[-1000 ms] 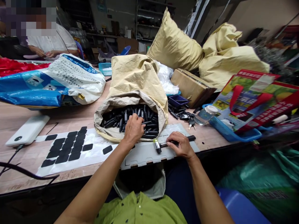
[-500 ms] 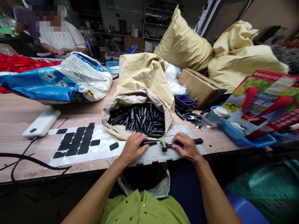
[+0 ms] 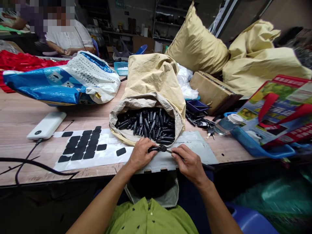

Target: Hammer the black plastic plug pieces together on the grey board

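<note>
My left hand (image 3: 142, 152) is closed around a black pen-like part (image 3: 153, 149) just in front of the sack's mouth. My right hand (image 3: 188, 162) grips a small hammer by its metal shaft (image 3: 170, 150). The dark hammer head (image 3: 162, 148) is at the end of the black part, and the hammer's black handle end (image 3: 208, 167) shows beyond my right hand. Beneath both hands lies a grey board (image 3: 197, 148). A beige sack (image 3: 153, 74) lies with its mouth towards me, full of black pen-like parts (image 3: 146, 123).
Left of the sack lies a white sheet with black stickers (image 3: 84, 143), then a white power bank (image 3: 46, 125) with a cable. To the right stand a clear jar (image 3: 227, 124), keys (image 3: 211, 132) and a blue basket (image 3: 263, 148). A person in white (image 3: 69, 39) sits across.
My right hand has moved left and slightly nearer me, and the hammer has turned so its handle slopes down to the right. My left hand stays on the black part. The view has shifted slightly.
</note>
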Demonstrator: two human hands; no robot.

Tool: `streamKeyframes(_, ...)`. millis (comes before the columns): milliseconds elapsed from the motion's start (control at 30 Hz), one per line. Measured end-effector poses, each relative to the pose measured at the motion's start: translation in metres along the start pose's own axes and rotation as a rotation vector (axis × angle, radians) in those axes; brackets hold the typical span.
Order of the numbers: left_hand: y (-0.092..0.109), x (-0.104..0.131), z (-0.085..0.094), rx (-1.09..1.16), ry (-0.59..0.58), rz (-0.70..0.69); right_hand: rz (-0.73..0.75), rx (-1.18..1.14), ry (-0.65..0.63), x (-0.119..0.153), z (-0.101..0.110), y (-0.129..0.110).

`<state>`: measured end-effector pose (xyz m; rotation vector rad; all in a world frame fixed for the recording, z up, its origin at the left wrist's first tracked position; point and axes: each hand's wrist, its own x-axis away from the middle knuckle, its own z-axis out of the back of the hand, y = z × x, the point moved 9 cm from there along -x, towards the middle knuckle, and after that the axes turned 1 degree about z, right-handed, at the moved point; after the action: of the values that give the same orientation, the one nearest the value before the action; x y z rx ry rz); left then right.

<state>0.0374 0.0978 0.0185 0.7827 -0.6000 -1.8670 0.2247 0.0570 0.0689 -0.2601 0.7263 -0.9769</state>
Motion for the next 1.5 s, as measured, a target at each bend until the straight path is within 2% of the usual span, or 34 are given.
streamKeyframes(200,0.001,-0.001,0.001,0.015,0.0,-0.006,0.004,-0.093,0.032,-0.006,0.001,-0.01)
streamKeyframes(267,0.001,-0.001,0.001,0.012,-0.004,-0.005,0.002,-0.09,0.02,-0.008,-0.005,-0.013)
streamKeyframes(367,0.002,-0.001,0.002,0.014,0.002,-0.001,-0.027,-0.063,-0.027,-0.009,-0.017,-0.012)
streamKeyframes(433,0.002,-0.001,0.002,0.024,0.004,-0.007,-0.038,-0.078,-0.021,-0.009,-0.015,-0.007)
streamKeyframes(533,0.002,-0.001,0.003,0.021,0.002,-0.007,-0.044,-0.079,0.067,-0.007,0.006,0.009)
streamKeyframes(667,0.001,-0.001,0.003,-0.005,-0.006,-0.001,-0.102,0.067,0.209,-0.002,0.039,0.053)
streamKeyframes(800,0.0,-0.001,0.002,-0.014,-0.016,-0.001,-0.145,0.334,0.268,0.0,0.047,0.09)
streamKeyframes(900,-0.001,-0.001,0.002,-0.004,-0.028,0.0,-0.137,0.441,0.31,0.001,0.043,0.095)
streamKeyframes(1067,-0.001,-0.001,0.003,0.03,-0.042,0.008,-0.143,0.471,0.377,0.008,0.043,0.085)
streamKeyframes(1200,-0.001,0.0,0.003,0.039,-0.053,0.0,-0.288,0.563,0.428,0.014,0.055,0.094)
streamKeyframes(1300,-0.001,0.0,0.002,0.038,-0.063,-0.003,-0.398,0.628,0.389,0.014,0.058,0.109)
streamKeyframes(1400,-0.001,0.0,0.002,0.037,-0.074,-0.007,-0.448,0.634,0.321,0.011,0.052,0.122)
streamKeyframes(1500,0.0,0.001,0.002,0.032,-0.08,-0.012,-0.488,0.609,0.309,0.012,0.047,0.13)
